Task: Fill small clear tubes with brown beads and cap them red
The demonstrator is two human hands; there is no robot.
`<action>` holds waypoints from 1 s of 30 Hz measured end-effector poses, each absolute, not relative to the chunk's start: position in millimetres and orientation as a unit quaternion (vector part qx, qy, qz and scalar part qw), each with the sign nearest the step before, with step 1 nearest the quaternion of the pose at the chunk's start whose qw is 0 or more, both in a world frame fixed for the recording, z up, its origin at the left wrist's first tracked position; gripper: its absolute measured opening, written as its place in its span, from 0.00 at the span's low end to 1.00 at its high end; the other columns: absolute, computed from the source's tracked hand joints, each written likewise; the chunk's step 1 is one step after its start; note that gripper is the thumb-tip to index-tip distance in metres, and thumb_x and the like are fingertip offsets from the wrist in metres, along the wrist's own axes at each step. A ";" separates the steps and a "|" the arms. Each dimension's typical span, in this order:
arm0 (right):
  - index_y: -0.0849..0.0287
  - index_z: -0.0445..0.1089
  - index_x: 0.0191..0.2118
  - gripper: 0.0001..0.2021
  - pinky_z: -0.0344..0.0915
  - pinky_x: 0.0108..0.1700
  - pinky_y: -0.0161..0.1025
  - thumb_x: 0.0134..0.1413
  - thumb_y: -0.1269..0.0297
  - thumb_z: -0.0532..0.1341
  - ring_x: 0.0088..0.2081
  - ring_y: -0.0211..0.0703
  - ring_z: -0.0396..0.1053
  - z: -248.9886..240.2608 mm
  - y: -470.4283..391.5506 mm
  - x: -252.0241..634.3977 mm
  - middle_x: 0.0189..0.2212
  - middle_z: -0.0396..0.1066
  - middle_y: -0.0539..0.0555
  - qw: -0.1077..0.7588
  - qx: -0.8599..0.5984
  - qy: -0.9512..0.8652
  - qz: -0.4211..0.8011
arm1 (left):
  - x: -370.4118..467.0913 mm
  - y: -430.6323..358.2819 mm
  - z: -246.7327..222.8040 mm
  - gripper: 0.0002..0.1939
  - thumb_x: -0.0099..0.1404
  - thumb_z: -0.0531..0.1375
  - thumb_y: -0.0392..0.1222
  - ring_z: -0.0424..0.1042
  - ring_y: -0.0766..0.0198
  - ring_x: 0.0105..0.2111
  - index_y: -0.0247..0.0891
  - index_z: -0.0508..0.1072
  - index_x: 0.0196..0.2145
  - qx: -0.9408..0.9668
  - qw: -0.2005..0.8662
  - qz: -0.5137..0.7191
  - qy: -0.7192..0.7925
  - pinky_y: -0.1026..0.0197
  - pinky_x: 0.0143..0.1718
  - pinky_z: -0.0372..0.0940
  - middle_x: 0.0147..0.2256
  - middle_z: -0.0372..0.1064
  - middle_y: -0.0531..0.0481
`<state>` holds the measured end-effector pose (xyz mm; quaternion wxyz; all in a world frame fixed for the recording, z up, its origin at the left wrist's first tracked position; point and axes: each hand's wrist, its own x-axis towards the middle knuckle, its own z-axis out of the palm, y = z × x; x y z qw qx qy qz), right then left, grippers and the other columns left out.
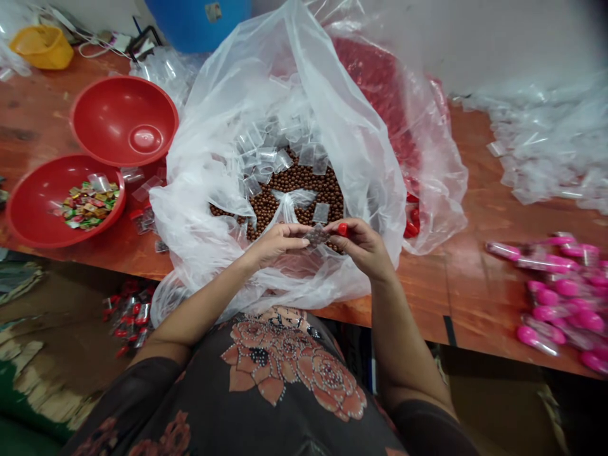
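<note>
Between the fingertips of my left hand (280, 244) is a small clear plastic container (315, 237) with brown balls inside. My right hand (363, 247) is closed around a red cap (342, 229), its fingertips close beside the container's right end. Both hands are above a large translucent plastic bag (209, 253) spread open on the table. Many small brown balls (304, 180) lie in the bag, with clear containers (266, 155) heaped on them toward the back. One loose container (321, 213) rests on the balls just beyond my fingers.
At left stand two red bowls (124, 107), the nearer holding small wrapped pieces (90, 206). Behind the bag is a blue bucket (197, 22). A bag of red pieces (375, 82) stands to its right. Pink-capped tubes (565, 288) and clear plastic pieces (555, 139) cover the right side.
</note>
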<state>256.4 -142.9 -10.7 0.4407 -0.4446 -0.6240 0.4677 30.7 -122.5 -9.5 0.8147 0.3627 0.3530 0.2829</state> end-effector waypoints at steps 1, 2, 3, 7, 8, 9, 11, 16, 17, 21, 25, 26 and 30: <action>0.51 0.72 0.42 0.08 0.69 0.47 0.39 0.56 0.61 0.66 0.43 0.39 0.72 -9.6 -143.1 255.7 0.40 0.74 0.50 0.441 -0.445 -0.624 0.466 | 30.3 -122.6 -9.1 0.20 0.55 0.67 0.36 0.75 0.68 0.36 0.34 0.78 0.47 0.362 0.816 0.281 0.351 0.61 0.43 0.69 0.43 0.76 0.43; 0.52 0.72 0.41 0.08 0.69 0.46 0.39 0.55 0.61 0.67 0.42 0.38 0.72 -8.6 -143.2 254.9 0.39 0.74 0.49 0.444 -0.448 -0.623 0.463 | 29.7 -122.8 -8.6 0.20 0.55 0.67 0.36 0.75 0.67 0.37 0.35 0.78 0.47 0.361 0.818 0.279 0.351 0.61 0.43 0.69 0.43 0.76 0.43; 0.52 0.72 0.40 0.08 0.69 0.45 0.38 0.54 0.61 0.67 0.41 0.38 0.72 -7.8 -143.1 254.2 0.38 0.74 0.49 0.447 -0.451 -0.621 0.459 | 29.2 -123.1 -7.9 0.21 0.55 0.67 0.36 0.75 0.67 0.37 0.35 0.78 0.48 0.360 0.818 0.278 0.351 0.61 0.43 0.69 0.43 0.76 0.43; 0.53 0.72 0.37 0.08 0.69 0.42 0.36 0.52 0.62 0.69 0.37 0.36 0.71 -6.9 -142.0 252.8 0.34 0.73 0.47 0.461 -0.452 -0.613 0.455 | 28.1 -125.2 -5.1 0.20 0.54 0.67 0.35 0.74 0.68 0.36 0.34 0.78 0.47 0.358 0.813 0.282 0.362 0.61 0.42 0.70 0.42 0.76 0.44; 0.53 0.72 0.37 0.08 0.68 0.41 0.35 0.51 0.63 0.69 0.37 0.36 0.70 -6.9 -142.0 252.8 0.33 0.72 0.47 0.463 -0.451 -0.613 0.454 | 28.0 -125.7 -4.6 0.20 0.54 0.67 0.35 0.74 0.68 0.36 0.33 0.78 0.46 0.358 0.812 0.285 0.363 0.62 0.42 0.69 0.42 0.76 0.44; 0.53 0.72 0.37 0.07 0.68 0.41 0.35 0.51 0.63 0.69 0.37 0.36 0.70 -6.8 -142.1 252.9 0.33 0.72 0.47 0.462 -0.451 -0.615 0.453 | 27.9 -126.0 -4.1 0.20 0.53 0.68 0.35 0.74 0.68 0.35 0.33 0.78 0.46 0.359 0.811 0.287 0.363 0.62 0.42 0.69 0.41 0.76 0.45; 0.52 0.73 0.38 0.07 0.68 0.42 0.36 0.52 0.62 0.69 0.38 0.37 0.71 -6.2 -143.0 253.2 0.35 0.73 0.48 0.453 -0.452 -0.620 0.455 | 27.7 -126.2 -3.5 0.20 0.53 0.68 0.36 0.74 0.69 0.35 0.33 0.78 0.46 0.363 0.809 0.291 0.358 0.62 0.42 0.69 0.41 0.76 0.45; 0.51 0.73 0.44 0.11 0.69 0.49 0.41 0.56 0.59 0.67 0.45 0.41 0.72 -1.8 -146.2 253.4 0.43 0.74 0.51 0.430 -0.455 -0.643 0.441 | 26.8 -125.3 -3.1 0.22 0.53 0.69 0.39 0.74 0.67 0.37 0.34 0.78 0.47 0.376 0.802 0.306 0.350 0.60 0.44 0.69 0.42 0.76 0.45; 0.51 0.73 0.45 0.11 0.69 0.49 0.41 0.56 0.59 0.66 0.45 0.41 0.72 -0.6 -146.7 253.0 0.43 0.74 0.51 0.439 -0.463 -0.644 0.423 | 26.8 -125.5 -3.2 0.22 0.53 0.69 0.39 0.74 0.67 0.37 0.34 0.78 0.47 0.380 0.799 0.309 0.349 0.60 0.44 0.69 0.43 0.76 0.45; 0.49 0.73 0.49 0.13 0.71 0.42 0.40 0.60 0.55 0.62 0.35 0.37 0.71 4.6 -148.2 248.7 0.41 0.72 0.51 0.494 -0.513 -0.603 0.359 | 28.5 -127.6 -3.5 0.23 0.52 0.70 0.39 0.74 0.66 0.38 0.34 0.77 0.47 0.386 0.790 0.317 0.356 0.60 0.44 0.68 0.44 0.76 0.44; 0.50 0.77 0.46 0.14 0.72 0.47 0.43 0.52 0.56 0.68 0.41 0.41 0.73 6.8 -149.5 241.5 0.38 0.76 0.49 0.511 -0.547 -0.525 0.404 | 33.0 -131.5 -4.1 0.22 0.53 0.70 0.41 0.74 0.65 0.39 0.33 0.76 0.46 0.411 0.772 0.329 0.356 0.59 0.45 0.68 0.44 0.76 0.44; 0.50 0.78 0.44 0.15 0.72 0.49 0.45 0.50 0.56 0.70 0.42 0.43 0.74 6.5 -150.0 239.8 0.39 0.77 0.49 0.513 -0.548 -0.504 0.426 | 34.4 -132.8 -4.2 0.21 0.54 0.69 0.41 0.74 0.65 0.39 0.33 0.75 0.46 0.423 0.765 0.331 0.356 0.59 0.46 0.67 0.44 0.75 0.43; 0.46 0.78 0.48 0.18 0.70 0.54 0.47 0.48 0.58 0.71 0.46 0.43 0.75 3.8 -154.2 235.6 0.45 0.78 0.48 0.521 -0.548 -0.461 0.464 | 40.4 -137.9 -5.7 0.19 0.57 0.67 0.42 0.74 0.63 0.42 0.34 0.75 0.45 0.482 0.719 0.346 0.362 0.57 0.49 0.67 0.45 0.75 0.43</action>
